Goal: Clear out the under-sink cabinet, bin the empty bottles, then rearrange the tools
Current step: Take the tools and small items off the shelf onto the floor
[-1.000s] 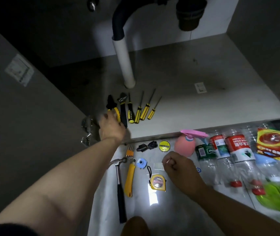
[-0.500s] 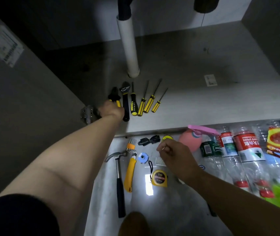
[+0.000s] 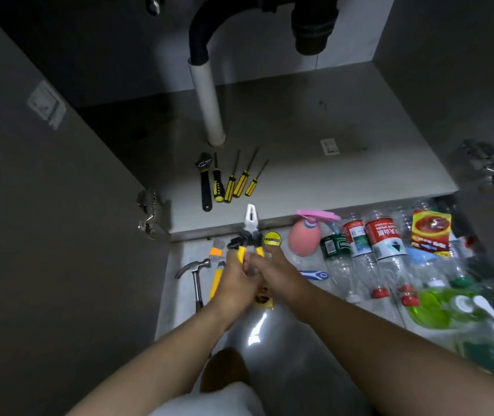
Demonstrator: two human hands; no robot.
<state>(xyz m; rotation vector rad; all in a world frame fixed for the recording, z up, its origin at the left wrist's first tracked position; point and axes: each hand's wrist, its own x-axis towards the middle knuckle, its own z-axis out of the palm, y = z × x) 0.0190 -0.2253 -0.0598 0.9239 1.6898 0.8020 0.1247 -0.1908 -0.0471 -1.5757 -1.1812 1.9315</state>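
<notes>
Both hands hold yellow-handled pliers (image 3: 251, 226) over the floor in front of the cabinet, jaws pointing toward the cabinet. My left hand (image 3: 235, 280) grips the left handle and my right hand (image 3: 272, 271) grips the right handle. On the cabinet floor (image 3: 329, 181) lie a black wrench (image 3: 204, 183) and several yellow-and-black screwdrivers (image 3: 239, 183) in a row. A hammer (image 3: 196, 276), a yellow utility knife (image 3: 217, 276) and a yellow tape roll (image 3: 272, 238) lie on the floor by my hands. A yellow tape measure (image 3: 265, 300) is mostly hidden under my hands.
A white drain pipe (image 3: 208, 100) stands on the cabinet floor behind the tools. On the right lie a pink spray bottle (image 3: 304, 238), several clear plastic bottles (image 3: 383, 250), a red packet (image 3: 432, 232) and a green bottle (image 3: 438, 307). Door hinges (image 3: 148, 211) sit at the cabinet's left edge.
My left hand has drawn the pliers out of the cabinet row and back toward me. My right hand has come over and taken the other handle.
</notes>
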